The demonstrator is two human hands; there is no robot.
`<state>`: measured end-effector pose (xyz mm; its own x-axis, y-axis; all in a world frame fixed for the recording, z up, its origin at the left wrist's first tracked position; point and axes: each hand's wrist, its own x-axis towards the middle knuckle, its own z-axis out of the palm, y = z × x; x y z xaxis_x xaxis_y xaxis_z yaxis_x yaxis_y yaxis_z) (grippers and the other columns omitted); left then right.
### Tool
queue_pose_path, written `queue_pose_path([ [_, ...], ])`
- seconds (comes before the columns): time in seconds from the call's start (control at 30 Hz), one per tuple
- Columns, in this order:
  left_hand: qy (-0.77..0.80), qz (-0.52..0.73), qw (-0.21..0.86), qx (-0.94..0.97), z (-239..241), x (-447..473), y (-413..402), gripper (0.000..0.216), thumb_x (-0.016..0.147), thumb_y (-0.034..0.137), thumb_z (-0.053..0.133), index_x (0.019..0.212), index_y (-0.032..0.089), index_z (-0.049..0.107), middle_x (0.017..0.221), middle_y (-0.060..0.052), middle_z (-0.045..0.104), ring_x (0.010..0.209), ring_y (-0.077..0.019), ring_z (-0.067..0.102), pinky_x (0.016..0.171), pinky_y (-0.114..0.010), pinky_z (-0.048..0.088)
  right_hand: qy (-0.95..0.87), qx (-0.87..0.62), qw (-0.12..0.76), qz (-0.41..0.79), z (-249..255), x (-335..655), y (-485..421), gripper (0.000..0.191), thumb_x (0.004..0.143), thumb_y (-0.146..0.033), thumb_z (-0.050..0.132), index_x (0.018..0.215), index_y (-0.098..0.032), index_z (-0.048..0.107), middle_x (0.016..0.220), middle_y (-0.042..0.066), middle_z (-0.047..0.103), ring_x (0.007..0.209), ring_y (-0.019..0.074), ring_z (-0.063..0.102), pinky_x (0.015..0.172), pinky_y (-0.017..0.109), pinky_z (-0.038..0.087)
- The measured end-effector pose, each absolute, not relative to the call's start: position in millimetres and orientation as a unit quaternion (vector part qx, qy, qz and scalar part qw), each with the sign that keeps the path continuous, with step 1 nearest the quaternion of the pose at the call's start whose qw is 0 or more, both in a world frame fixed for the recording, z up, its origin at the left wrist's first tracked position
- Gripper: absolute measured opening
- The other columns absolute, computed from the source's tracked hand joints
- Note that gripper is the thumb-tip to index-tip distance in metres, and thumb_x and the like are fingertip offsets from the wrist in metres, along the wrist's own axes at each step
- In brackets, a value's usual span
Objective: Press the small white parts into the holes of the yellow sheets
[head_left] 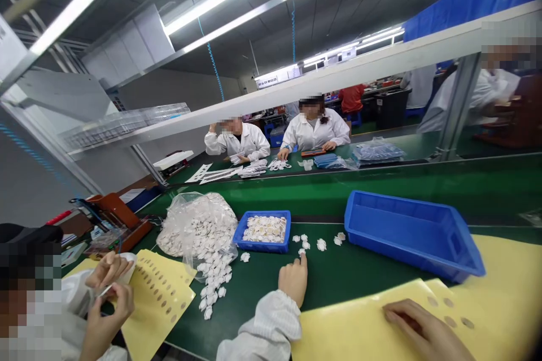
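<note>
Left hand [292, 280] of the wearer: index finger stretched out, other fingers folded in, no pinch. Its fingertip [303, 258] touches a small crinkled white piece [301, 251] on the green conveyor table [364, 265]. More such pieces lie scattered from 12 to 2 o'clock of this hand; material hard to make out at this size.

Right hand [423, 328]: lying low on a yellow punched sheet [364, 327], fingers loosely together and slightly curved, pinching nothing. Wrist cut off by the lower frame edge; thumb hard to make out.

At 11 o'clock of the left hand, a small blue plastic tray [254, 242] holds white pieces with tan centres. Further round, toward 10 o'clock, a clear plastic bag [186, 231] spills a trail of white pieces. At 1 o'clock of the right hand sits a large blue plastic crate [406, 237].

Lower left, a co-worker's two hands [105, 293] pinch a small pale item, partly hidden, above a second yellow punched sheet [158, 304]. Further workers in white coats [313, 132] sit across the table.
</note>
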<state>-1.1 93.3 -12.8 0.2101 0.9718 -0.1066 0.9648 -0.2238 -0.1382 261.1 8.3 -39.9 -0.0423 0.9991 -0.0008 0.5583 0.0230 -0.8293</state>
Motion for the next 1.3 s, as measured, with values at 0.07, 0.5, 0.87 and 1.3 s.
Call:
queue_pose_path([
  [0.07,-0.62,0.059,-0.015,-0.782,-8.5,-3.5,90.9,0.039,0.093,0.021,0.031,0.129,0.02,0.047,0.099,-0.014,0.065,0.084,-0.0225,0.065,0.066,-0.03,0.046,-0.632,-0.613,0.324,0.347,-27.6,258.5,4.7,0.031,0.083,-0.048,0.048,0.085,-0.024,0.067,0.097,0.005,0.069,0.09,0.0239,0.063,0.077,0.029,0.053],
  [0.5,-0.655,-0.014,-0.108,-0.748,0.8,-1.1,103.6,0.038,0.093,0.04,0.034,0.122,0.027,0.055,0.114,-0.01,0.065,0.095,-0.0253,0.062,0.075,-0.031,0.041,-0.621,-0.61,0.357,0.338,-5.6,263.4,0.0,0.021,0.085,-0.033,0.049,0.087,-0.02,0.065,0.09,0.006,0.066,0.084,0.0206,0.061,0.076,0.034,0.049],
  [0.87,-0.659,-0.028,-0.254,-0.708,6.7,-11.5,136.4,0.014,0.082,0.032,0.054,0.078,0.019,0.049,0.072,-0.002,0.061,0.071,-0.0175,0.058,0.062,-0.025,0.037,-0.642,-0.676,0.257,0.255,-7.1,254.9,9.1,0.009,0.077,-0.026,0.06,0.075,-0.025,0.069,0.086,0.001,0.064,0.074,0.0165,0.059,0.064,0.029,0.041],
  [1.3,-0.516,-0.192,-0.719,-0.424,19.0,56.7,30.8,0.032,0.069,0.04,0.066,0.078,0.011,0.06,0.069,-0.006,0.066,0.035,-0.0012,0.031,0.033,-0.019,0.011,-0.618,-0.661,0.315,0.286,-14.6,253.4,6.7,0.011,0.078,-0.025,0.058,0.076,-0.021,0.068,0.088,0.004,0.062,0.075,0.0163,0.059,0.069,0.03,0.046],
])
